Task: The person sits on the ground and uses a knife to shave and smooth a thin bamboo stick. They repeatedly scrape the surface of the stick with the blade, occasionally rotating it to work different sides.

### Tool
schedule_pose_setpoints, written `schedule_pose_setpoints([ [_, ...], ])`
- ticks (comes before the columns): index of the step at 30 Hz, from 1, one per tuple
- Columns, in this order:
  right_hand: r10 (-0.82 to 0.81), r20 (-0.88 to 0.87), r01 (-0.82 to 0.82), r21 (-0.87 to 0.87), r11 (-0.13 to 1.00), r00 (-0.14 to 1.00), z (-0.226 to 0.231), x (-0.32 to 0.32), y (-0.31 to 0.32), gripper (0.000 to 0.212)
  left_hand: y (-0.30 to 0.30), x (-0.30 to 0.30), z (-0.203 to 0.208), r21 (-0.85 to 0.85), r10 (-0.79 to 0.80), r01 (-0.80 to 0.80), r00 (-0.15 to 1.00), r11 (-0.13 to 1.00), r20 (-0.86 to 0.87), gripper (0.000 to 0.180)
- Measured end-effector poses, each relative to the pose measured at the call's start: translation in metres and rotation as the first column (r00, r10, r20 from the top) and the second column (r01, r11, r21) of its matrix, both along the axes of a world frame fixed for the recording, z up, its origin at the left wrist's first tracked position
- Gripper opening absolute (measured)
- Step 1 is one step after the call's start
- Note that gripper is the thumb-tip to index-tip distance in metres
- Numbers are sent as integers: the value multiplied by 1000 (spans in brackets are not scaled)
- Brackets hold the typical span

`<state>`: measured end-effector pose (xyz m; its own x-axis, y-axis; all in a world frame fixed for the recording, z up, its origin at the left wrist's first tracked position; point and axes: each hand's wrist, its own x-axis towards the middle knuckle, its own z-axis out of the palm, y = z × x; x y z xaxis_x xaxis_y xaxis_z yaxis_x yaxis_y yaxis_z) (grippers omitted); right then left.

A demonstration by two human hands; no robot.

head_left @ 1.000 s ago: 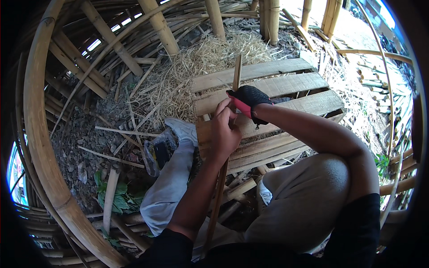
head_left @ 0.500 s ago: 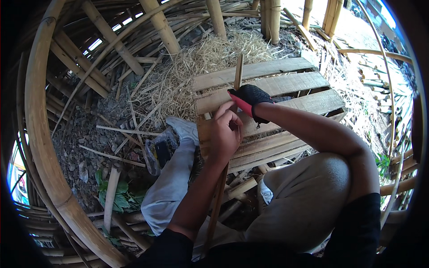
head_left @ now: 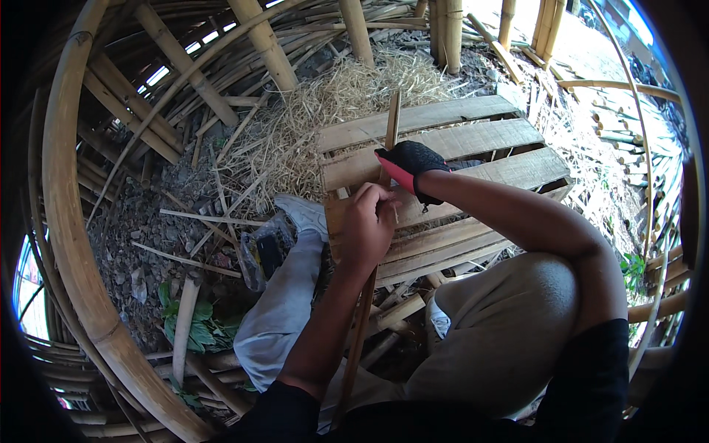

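A long, narrow bamboo strip (head_left: 360,321) slants from my lap up past both hands, its far end rising above a slatted wooden crate (head_left: 487,136). My bare left hand (head_left: 369,221) is closed on the strip, thumb and fingers pinched together over the crate's left edge. Just beyond it, my right hand (head_left: 413,168), in a black and red glove, is closed round the strip farther up. The glove's back hides most of its fingers, and whether anything else lies in that palm cannot be seen. A short stretch of the strip shows between the two hands.
Straw-like shavings (head_left: 347,92) are heaped behind the crate. Bamboo poles (head_left: 266,44) stand at the back, and a thick curved pole (head_left: 81,258) bends along the left. A plastic bag (head_left: 258,258) with a dark object lies beside my shoe (head_left: 303,213). Green leaves (head_left: 203,328) lie lower left.
My left hand has slid slightly down the strip toward me, widening the gap to the glove. The right hand has shifted only very slightly.
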<state>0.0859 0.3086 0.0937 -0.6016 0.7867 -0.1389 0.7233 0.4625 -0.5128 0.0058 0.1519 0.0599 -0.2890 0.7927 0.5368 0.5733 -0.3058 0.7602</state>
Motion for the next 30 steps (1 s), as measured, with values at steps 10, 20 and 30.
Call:
schedule_pose_setpoints([
  [10, 11, -7, -11, -39, 999, 1000, 9, 2, -5, 58, 4, -5, -5, 37, 66, -63, 992, 997, -106, 12],
  [20, -24, -4, 23, -62, 998, 1000, 7, -2, -7, 58, 1, -3, -5, 90, 89, -81, 992, 993, -93, 9],
  [30, -11, -2, 11, -12, 1000, 1000, 1, -2, -3, 60, -2, -4, -9, 94, 25, -23, 1000, 995, -18, 7],
])
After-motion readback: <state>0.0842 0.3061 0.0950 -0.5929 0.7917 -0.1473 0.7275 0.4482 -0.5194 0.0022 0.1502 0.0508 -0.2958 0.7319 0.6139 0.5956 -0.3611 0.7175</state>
